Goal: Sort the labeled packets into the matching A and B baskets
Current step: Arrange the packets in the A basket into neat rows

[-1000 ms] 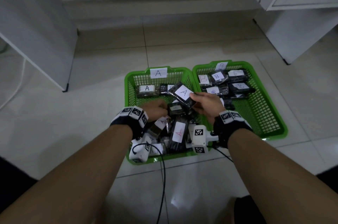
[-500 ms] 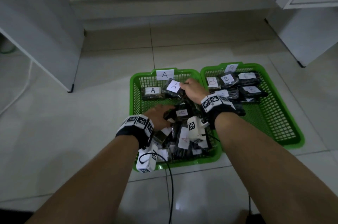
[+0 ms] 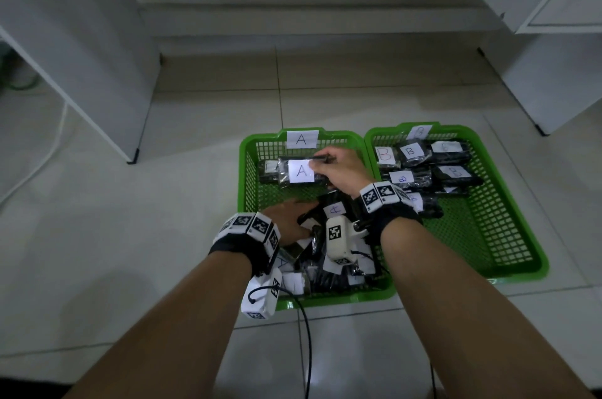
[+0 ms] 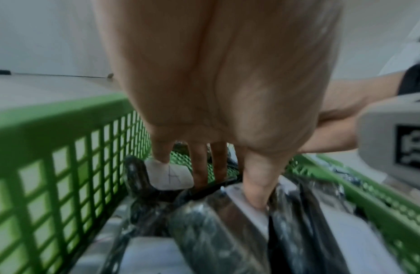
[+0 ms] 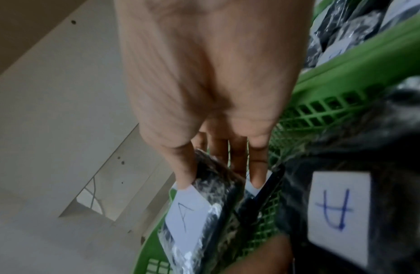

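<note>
Our right hand pinches an A packet at the A basket, frame centre, matching its label; left hand, fingers spread, presses the unsorted pile.

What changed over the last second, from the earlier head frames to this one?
The right hand carried the A-labelled packet from above the pile to the far end of the A basket, beside the packet already lying there; its fingers still pinch it. The left hand stayed on the unsorted pile. The packets in the B basket are unchanged.
</note>
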`<state>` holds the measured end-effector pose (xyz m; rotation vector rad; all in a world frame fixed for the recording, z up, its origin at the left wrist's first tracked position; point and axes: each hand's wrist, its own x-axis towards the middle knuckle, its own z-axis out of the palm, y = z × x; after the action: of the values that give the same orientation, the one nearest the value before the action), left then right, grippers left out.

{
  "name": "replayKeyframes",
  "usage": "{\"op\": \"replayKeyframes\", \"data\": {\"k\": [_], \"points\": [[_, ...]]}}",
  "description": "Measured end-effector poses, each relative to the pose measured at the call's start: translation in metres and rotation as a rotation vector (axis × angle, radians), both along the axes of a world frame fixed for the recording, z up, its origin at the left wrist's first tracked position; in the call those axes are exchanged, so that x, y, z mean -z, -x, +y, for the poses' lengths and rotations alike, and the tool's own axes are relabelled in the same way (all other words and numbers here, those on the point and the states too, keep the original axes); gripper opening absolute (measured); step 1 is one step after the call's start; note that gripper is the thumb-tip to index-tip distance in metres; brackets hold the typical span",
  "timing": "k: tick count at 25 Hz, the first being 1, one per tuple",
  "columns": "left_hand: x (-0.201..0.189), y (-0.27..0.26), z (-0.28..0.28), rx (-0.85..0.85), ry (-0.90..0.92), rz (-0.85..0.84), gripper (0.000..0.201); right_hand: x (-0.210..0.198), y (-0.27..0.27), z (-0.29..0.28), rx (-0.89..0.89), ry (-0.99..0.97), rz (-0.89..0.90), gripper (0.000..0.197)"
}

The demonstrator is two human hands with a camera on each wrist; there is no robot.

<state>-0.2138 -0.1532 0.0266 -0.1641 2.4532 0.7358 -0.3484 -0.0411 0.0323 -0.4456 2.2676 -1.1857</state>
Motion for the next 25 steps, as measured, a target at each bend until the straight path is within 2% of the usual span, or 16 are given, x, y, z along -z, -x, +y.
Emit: {"op": "replayKeyframes", "data": {"k": [3, 6, 8, 11, 14, 18, 20, 23, 25], "points": [[-0.012, -0.001, -0.013, -0.023, -0.079, -0.013, 0.054, 0.009, -0.012, -0.021, -0.042, -0.089, 0.018, 0.026], [-0.029, -0.003, -0.03, -0.242, 0.049, 0.247, 0.032, 0.027, -0.023, -0.033, -0.035, -0.159, 0.072, 0.022], [-0.029, -0.002, -0.037, -0.276, 0.17, 0.353, 0.03, 0.035, -0.026, -0.035, -0.109, -0.185, 0.174, 0.011], [-0.015, 0.003, -0.039, -0.166, 0.272, 0.198, 0.038, 0.036, -0.032, -0.037, -0.23, -0.224, 0.28, 0.012], [0.0, 0.004, -0.034, -0.066, 0.382, 0.063, 0.04, 0.038, -0.032, -0.033, -0.142, -0.294, 0.261, 0.026], [0.009, 0.003, -0.033, -0.029, 0.431, 0.031, 0.039, 0.039, -0.03, -0.026, -0.224, -0.348, 0.251, 0.011], [0.01, 0.002, -0.033, -0.03, 0.447, 0.032, 0.039, 0.035, -0.03, -0.024, -0.257, -0.327, 0.239, 0.019], [0.006, 0.0, -0.034, -0.005, 0.459, 0.043, 0.044, 0.034, -0.037, -0.022, -0.211, -0.28, 0.224, 0.044], [0.002, 0.0, -0.038, 0.016, 0.421, 0.038, 0.048, 0.036, -0.042, -0.022, -0.247, -0.282, 0.246, 0.036]]}}
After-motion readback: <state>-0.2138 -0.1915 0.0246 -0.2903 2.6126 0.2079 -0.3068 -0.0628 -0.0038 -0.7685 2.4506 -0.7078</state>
